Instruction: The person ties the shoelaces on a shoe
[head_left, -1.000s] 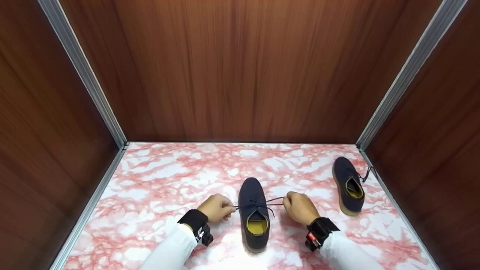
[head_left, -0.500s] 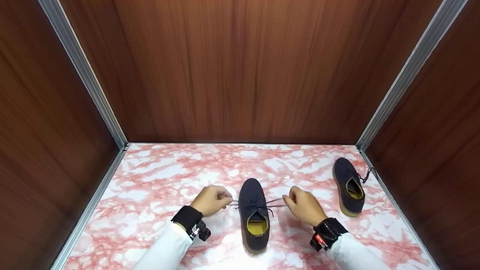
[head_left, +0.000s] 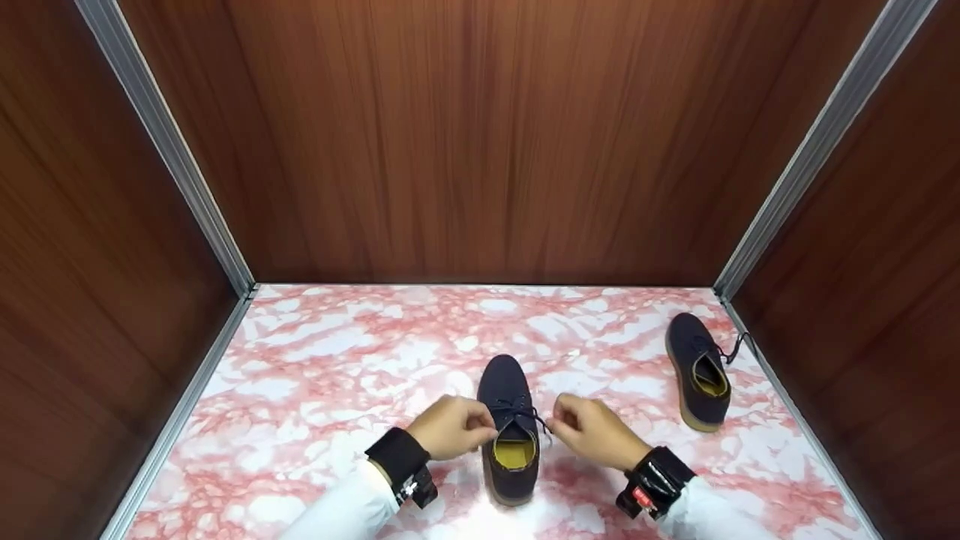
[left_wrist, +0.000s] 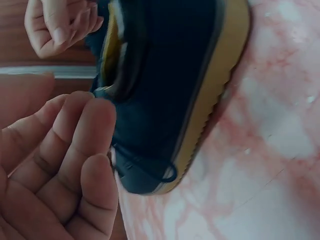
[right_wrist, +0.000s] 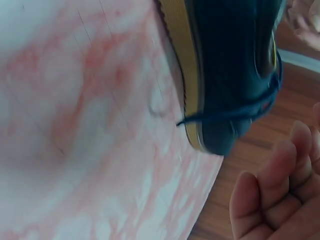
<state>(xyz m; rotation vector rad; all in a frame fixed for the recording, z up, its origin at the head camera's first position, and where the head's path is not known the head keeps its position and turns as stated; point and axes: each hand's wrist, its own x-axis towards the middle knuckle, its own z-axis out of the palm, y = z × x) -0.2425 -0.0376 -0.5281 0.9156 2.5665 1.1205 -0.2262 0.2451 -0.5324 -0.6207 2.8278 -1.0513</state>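
Closer to the middle shoe (head_left: 502, 391) than before, my left hand (head_left: 452, 427) and right hand (head_left: 596, 431) flank it, loosely curled, seemingly empty; the left wrist view shows a lace loop (left_wrist: 174, 170) on its side, the right a lace end (right_wrist: 200, 119) my fingertip (right_wrist: 243, 192) could snag, loosening the loop.

Left hand (head_left: 454, 427) and right hand (head_left: 598, 433) crowd a navy lace-up shoe (head_left: 507, 425) at the near middle of a marbled tabletop (head_left: 330, 352); the tabletop's left side is free.
A hand could also pass along the far edge, beyond the toe, or between the right hand and a second shoe (head_left: 690, 375), which blocks the right side near the far corner, its lace (head_left: 730, 358) trailing to the right edge. Wood-grain panels (head_left: 480, 150) bar the left, far and right edges.
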